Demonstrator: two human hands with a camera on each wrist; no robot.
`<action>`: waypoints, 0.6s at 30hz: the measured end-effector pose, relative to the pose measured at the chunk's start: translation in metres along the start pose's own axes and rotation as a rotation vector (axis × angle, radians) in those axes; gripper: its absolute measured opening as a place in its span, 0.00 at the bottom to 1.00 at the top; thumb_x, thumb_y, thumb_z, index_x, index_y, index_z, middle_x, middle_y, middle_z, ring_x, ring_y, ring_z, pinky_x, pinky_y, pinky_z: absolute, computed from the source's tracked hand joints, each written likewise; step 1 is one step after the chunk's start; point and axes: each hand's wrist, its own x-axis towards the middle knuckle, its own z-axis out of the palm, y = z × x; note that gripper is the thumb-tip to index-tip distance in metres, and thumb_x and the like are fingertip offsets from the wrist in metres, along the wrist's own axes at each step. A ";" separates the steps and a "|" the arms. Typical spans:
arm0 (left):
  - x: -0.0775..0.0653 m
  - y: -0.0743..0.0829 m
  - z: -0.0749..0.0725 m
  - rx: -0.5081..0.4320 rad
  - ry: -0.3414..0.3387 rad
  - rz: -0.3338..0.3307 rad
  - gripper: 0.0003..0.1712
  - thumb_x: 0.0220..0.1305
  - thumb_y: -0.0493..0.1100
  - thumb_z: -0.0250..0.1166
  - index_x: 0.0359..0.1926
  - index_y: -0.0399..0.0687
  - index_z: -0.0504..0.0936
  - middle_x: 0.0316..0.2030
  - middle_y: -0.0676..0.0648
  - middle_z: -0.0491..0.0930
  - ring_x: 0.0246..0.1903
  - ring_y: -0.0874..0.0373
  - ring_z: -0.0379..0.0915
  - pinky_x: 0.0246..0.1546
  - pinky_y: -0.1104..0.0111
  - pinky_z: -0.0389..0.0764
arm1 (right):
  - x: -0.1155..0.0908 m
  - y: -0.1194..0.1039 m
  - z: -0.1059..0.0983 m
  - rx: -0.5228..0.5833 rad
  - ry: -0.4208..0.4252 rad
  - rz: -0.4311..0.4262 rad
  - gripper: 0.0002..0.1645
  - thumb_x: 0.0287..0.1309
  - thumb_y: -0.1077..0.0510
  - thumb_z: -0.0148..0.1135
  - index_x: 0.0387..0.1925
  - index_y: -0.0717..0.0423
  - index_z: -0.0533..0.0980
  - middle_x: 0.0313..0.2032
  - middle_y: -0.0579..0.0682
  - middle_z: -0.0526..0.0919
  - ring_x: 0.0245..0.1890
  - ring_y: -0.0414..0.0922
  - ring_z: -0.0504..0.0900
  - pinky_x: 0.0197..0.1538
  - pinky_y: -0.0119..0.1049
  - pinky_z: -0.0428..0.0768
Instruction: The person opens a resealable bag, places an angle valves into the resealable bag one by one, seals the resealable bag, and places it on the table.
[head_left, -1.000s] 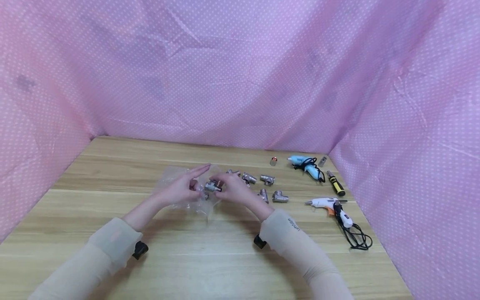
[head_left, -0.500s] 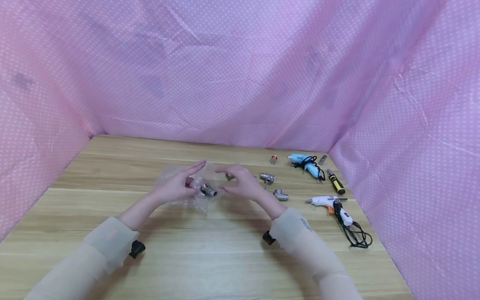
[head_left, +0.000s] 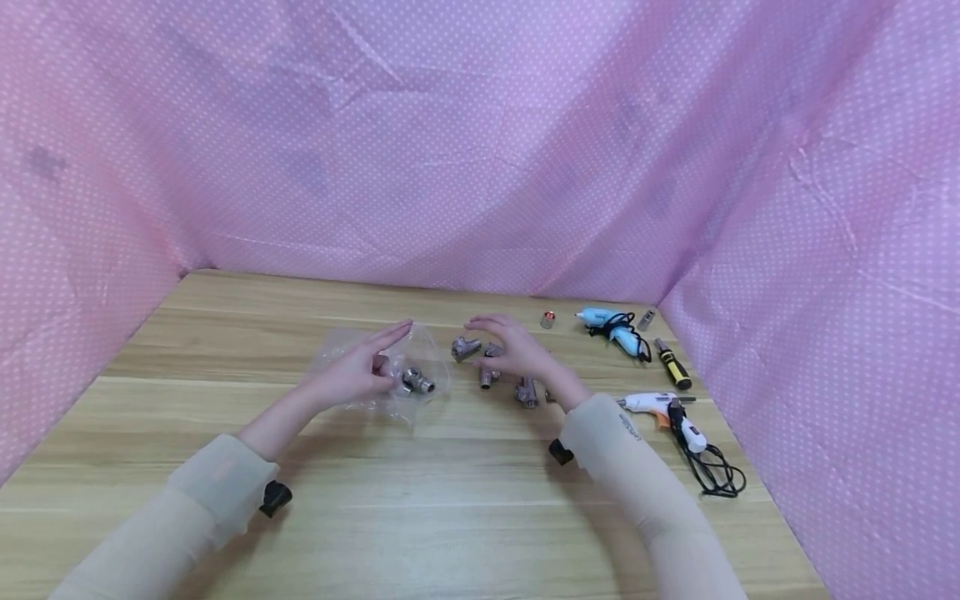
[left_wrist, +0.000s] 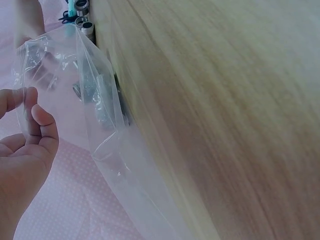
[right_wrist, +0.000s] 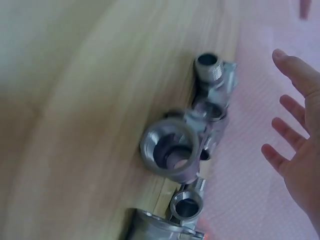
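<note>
A clear plastic bag (head_left: 440,367) lies on the wooden table, and metal tee fittings (head_left: 420,382) show through it. My left hand (head_left: 347,375) holds the bag's mouth; the left wrist view has the thumb and fingers pinching the zip edge of the bag (left_wrist: 102,145). To the right, my right hand (head_left: 517,352) hovers over loose tee fittings (head_left: 465,348), its fingers spread and holding nothing. The right wrist view shows these fittings (right_wrist: 212,74) standing close together beside the open right hand (right_wrist: 300,135). Part of the group is hidden behind the hand and forearm.
At the right lie a blue glue gun (head_left: 596,317), a white glue gun (head_left: 647,403) with a black cord, and a yellow-black screwdriver (head_left: 675,371). Two small metal pieces stand farther back, one with a copper-coloured top (head_left: 548,320). Pink dotted cloth (head_left: 450,167) surrounds the table.
My right hand has let go of a tee fitting in the bag and moved right, over the loose fittings. My left hand stays at the bag, almost unmoved.
</note>
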 end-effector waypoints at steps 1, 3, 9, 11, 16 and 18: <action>0.000 -0.001 0.000 0.005 0.002 -0.001 0.53 0.51 0.29 0.66 0.74 0.49 0.48 0.72 0.43 0.47 0.21 0.63 0.66 0.22 0.73 0.75 | 0.003 0.003 0.000 0.000 -0.013 -0.002 0.36 0.49 0.56 0.70 0.62 0.54 0.69 0.63 0.56 0.70 0.64 0.53 0.64 0.68 0.51 0.59; 0.000 -0.002 0.000 0.008 0.002 -0.003 0.53 0.51 0.29 0.66 0.74 0.50 0.48 0.72 0.43 0.48 0.21 0.63 0.67 0.23 0.72 0.76 | 0.009 0.008 0.002 0.005 -0.050 -0.001 0.37 0.50 0.57 0.70 0.62 0.54 0.69 0.63 0.56 0.69 0.65 0.53 0.63 0.69 0.51 0.58; -0.002 -0.001 0.001 0.027 0.001 -0.006 0.52 0.52 0.30 0.65 0.74 0.52 0.48 0.71 0.43 0.49 0.21 0.63 0.67 0.21 0.72 0.76 | 0.027 0.022 0.008 0.023 -0.199 0.041 0.36 0.53 0.55 0.68 0.64 0.51 0.67 0.65 0.53 0.67 0.67 0.52 0.60 0.70 0.51 0.55; -0.002 0.000 0.002 0.041 0.004 -0.004 0.52 0.52 0.30 0.65 0.74 0.51 0.48 0.71 0.43 0.51 0.21 0.64 0.67 0.21 0.72 0.75 | 0.032 0.027 0.010 0.019 -0.227 0.048 0.37 0.52 0.55 0.68 0.64 0.50 0.68 0.65 0.51 0.68 0.67 0.51 0.61 0.70 0.50 0.55; -0.002 -0.002 0.001 0.072 0.017 -0.007 0.52 0.52 0.30 0.66 0.74 0.49 0.49 0.69 0.42 0.54 0.21 0.64 0.66 0.20 0.73 0.73 | 0.042 0.034 0.015 0.012 -0.271 0.026 0.36 0.51 0.55 0.70 0.62 0.53 0.70 0.62 0.50 0.71 0.64 0.49 0.66 0.69 0.45 0.60; -0.003 -0.002 0.000 0.090 0.025 -0.008 0.51 0.52 0.31 0.66 0.74 0.48 0.50 0.69 0.41 0.55 0.20 0.64 0.65 0.20 0.73 0.72 | 0.046 0.035 0.017 0.005 -0.284 0.009 0.34 0.51 0.56 0.69 0.61 0.54 0.71 0.61 0.51 0.73 0.62 0.49 0.68 0.67 0.43 0.62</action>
